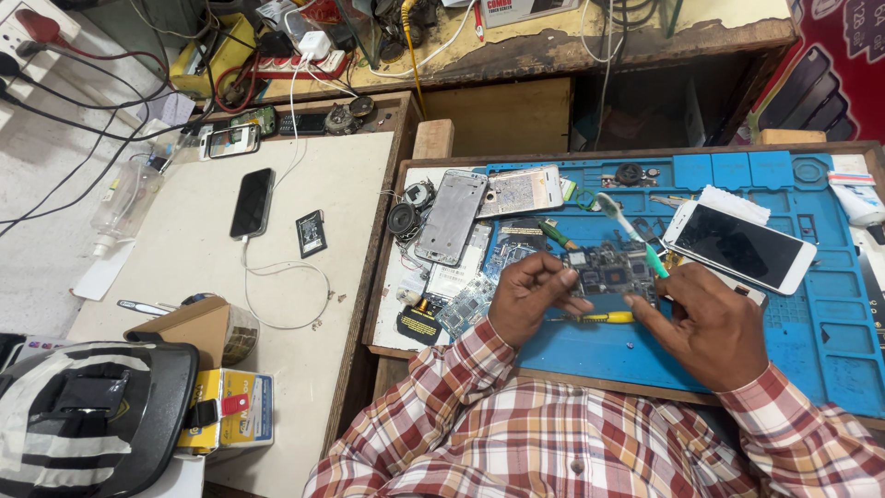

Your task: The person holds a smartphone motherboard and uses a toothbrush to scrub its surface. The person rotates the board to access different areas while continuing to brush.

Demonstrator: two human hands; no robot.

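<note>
My left hand (527,297) holds a dark phone circuit board (612,272) by its left edge, just above the blue work mat (811,341). My right hand (708,323) grips a green and white toothbrush (631,231) whose bristle head points up and away, over the board. A yellow-handled tool (601,317) lies on the mat between my hands, under the board. Both forearms wear checked red and white sleeves.
A white smartphone (740,245) lies on the mat to the right. A silver phone frame (451,216), a phone back (522,192) and loose parts lie at the left. A black phone (252,202) on a cable charges on the left table. A helmet (88,415) sits at bottom left.
</note>
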